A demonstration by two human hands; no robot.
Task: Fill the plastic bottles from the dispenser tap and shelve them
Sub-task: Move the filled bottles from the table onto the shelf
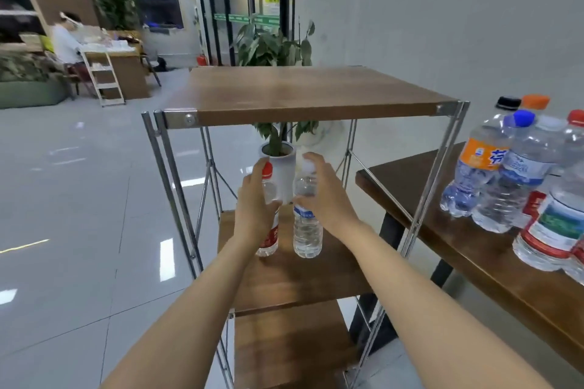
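Middle shelf point(316, 275) of a metal-framed wooden rack holds two clear plastic bottles, upright and side by side. The left hand point(252, 199) grasps the red-capped bottle point(270, 240). The right hand point(325, 196) grasps the blue-labelled bottle point(307, 230). Right of the rack, a table point(474, 249) carries at least five more bottles point(521, 174).

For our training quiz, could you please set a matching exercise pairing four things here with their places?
Things:
1. red-cap bottle
2. blue-label bottle
3. orange-label bottle
4. white pot

Places:
A. on the table
B. in the right hand
C. behind the rack
D. in the left hand

Pairs: 1-D, 2-B, 3-A, 4-C
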